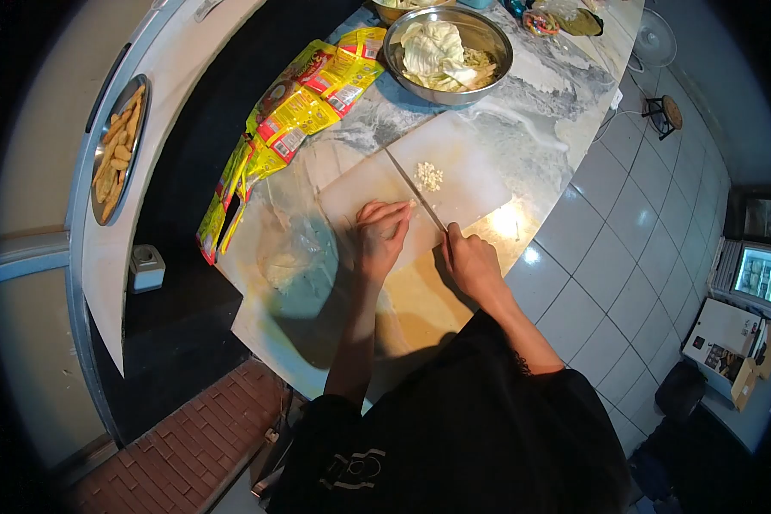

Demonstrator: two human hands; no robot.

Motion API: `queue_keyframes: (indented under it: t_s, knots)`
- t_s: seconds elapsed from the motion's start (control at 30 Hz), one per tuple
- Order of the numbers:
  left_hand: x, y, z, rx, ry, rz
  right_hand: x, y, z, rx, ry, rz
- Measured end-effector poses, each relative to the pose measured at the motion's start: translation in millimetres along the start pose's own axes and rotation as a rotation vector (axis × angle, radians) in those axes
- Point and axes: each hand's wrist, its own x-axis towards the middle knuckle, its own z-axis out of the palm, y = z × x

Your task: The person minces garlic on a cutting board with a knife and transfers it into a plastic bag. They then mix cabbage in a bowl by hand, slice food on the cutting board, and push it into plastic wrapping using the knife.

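My right hand (473,264) is wrapped round the handle of a kitchen knife (413,188), whose blade slants up and left across a white cutting board (475,150). On the board my left hand (380,237) has its fingers pressed together beside the blade. At its fingertips is a small pale piece, apparently garlic (413,203), mostly hidden. A little heap of chopped pale bits (428,176) lies just across the blade from my left hand.
Beyond the board stands a metal bowl (503,71) with cabbage leaves. Yellow and red packets (295,116) lie along the left edge of the marble counter (540,120), near a clear plastic bag (291,257). Farther left, a plate of fried sticks (116,158) rests on a ledge.
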Motion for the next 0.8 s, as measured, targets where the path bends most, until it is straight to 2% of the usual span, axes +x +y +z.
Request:
queue_keyframes:
  t_s: [0.23,0.37,0.8]
  knots:
    - [-3,-8,2,0.012,-0.036,0.007,0,-3,5,-0.027,0.010,-0.034]
    - [-5,-10,5,0.014,0.005,0.041,0,-5,6,-0.044,0.016,-0.086]
    - [-7,-17,14,-0.093,0.171,0.152,3,-13,15,-0.165,-0.029,-0.047]
